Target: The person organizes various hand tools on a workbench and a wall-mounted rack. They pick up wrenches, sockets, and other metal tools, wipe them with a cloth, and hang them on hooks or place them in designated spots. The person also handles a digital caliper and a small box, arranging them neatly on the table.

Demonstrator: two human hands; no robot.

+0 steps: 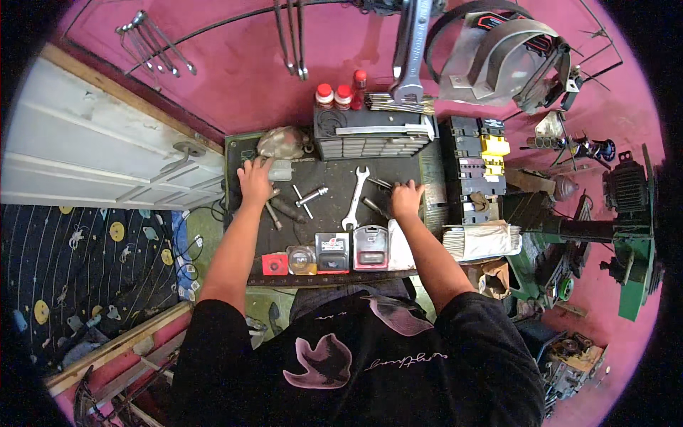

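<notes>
Front edge: a row of small boxes sits at the near lip of your dark work mat, beside a round clear tub and a red square block. I judge a forearm drawn back carelessly could sweep them off.
Right hand: your right hand lies palm down on the right side of the mat, fingers bent over a dark metal tool. You may be pinching it or only touching it; I cannot tell.
Open-ended spanner: the open-ended spanner lies loose just left of that hand. A sideways move could knock it into the boxes.
Left hand: your left hand rests spread and flat at the far left of the mat, fingertips near a pale wrapped lump. It grips nothing.
T-handle wrench: the T-handle wrench and dark sockets lie just beside that hand and could roll if nudged.
Far edge: red-capped bottles stand on a grey drawer cabinet. Reaching over could tip them.
</notes>
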